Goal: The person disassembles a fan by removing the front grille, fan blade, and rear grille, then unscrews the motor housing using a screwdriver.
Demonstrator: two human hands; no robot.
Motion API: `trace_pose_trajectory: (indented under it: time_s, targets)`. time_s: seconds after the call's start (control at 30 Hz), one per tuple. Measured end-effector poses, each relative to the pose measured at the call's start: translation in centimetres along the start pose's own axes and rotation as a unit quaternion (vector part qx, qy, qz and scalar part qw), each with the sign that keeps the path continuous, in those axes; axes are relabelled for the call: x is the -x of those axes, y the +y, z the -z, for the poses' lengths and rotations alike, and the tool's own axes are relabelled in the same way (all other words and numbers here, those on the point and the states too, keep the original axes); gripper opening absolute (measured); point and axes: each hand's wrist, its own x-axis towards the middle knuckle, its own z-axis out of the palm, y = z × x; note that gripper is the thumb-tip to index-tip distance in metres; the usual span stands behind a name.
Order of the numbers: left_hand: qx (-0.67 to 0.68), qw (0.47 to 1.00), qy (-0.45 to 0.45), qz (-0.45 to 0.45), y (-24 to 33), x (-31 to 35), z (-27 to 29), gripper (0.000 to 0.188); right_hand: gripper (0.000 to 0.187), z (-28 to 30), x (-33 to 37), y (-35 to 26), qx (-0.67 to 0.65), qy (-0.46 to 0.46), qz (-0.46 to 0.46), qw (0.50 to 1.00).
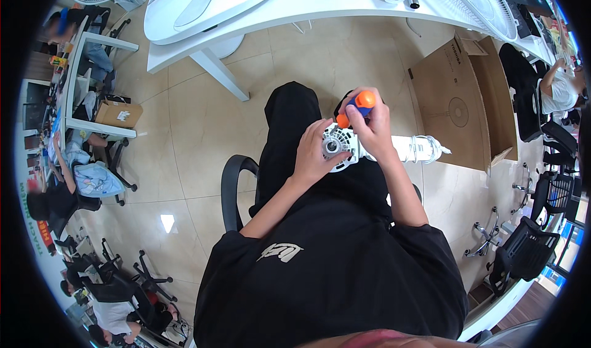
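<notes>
Person's (332,280) curled hands (309,153) grip fan motor (333,145), orange-blue tool (365,100).

A head-worn fisheye camera looks steeply down.

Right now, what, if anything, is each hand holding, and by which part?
Left hand: white housing, by its rim. Right hand: tool, by its blue middle.

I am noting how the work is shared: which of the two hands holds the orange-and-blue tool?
The right hand: its fingers curl around the orange-and-blue tool. The left hand instead holds the round white slotted housing.
</notes>
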Motion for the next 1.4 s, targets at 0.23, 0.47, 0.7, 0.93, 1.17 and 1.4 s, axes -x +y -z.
trace_pose_trajectory:
  time_s: [0.23,0.47,0.7,0.93,1.17,1.4]
  targets:
    - [0.011,1.0,0.0,0.006,-0.3,0.0,-0.2,0.078,0.028,-0.8,0.0,0.9,0.074,-0.021,0.047,0.996]
    - [0.007,1.0,-0.013,0.002,-0.8,0.2,-0.4,0.07,0.024,-0.8,0.0,-0.1,0.117,-0.056,0.014,0.991]
    - [0.009,1.0,-0.012,-0.003,-0.8,0.2,-0.5,0.069,0.023,-0.9,0.0,0.4,0.116,-0.042,0.03,0.992]
    - [0.0,1.0,-0.013,-0.004,-0.9,0.2,-0.5,0.068,0.039,-0.6,-0.7,-0.7,0.114,-0.095,0.042,0.988]
    - [0.008,1.0,-0.006,0.0,-0.5,0.1,-0.3,0.066,0.054,-0.5,-1.3,-1.5,0.163,-0.096,0.139,0.972]
    - [0.006,1.0,0.003,0.003,-0.2,0.0,-0.2,0.063,0.044,-1.0,-1.7,-1.3,0.141,-0.082,0.208,0.964]
